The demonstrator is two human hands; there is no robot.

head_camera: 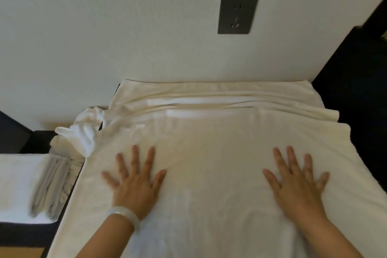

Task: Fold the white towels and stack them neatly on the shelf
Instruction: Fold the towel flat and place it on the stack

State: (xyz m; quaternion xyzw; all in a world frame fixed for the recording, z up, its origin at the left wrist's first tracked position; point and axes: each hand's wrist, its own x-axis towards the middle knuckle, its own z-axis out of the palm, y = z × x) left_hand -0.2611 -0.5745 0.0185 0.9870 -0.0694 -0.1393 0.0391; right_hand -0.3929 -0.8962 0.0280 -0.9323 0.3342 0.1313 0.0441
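A large white towel [211, 142] lies spread over a surface against the wall, with long wrinkles along its far edge. My left hand [136, 180], a pale bangle on its wrist, lies flat on the towel's left part with fingers spread. Flat on the right part lies my right hand [297, 182], fingers spread too. A bunched white towel [81, 132] hangs off the far left corner. At the lower left sits a folded white towel [16, 184] with a grey cloth [50, 186] on it.
The white wall behind carries a dark socket plate [237, 14]. Dark furniture [360, 81] stands at the right. A dark ledge [31, 234] runs under the folded towel at the left, with a tan surface [21, 252] below it.
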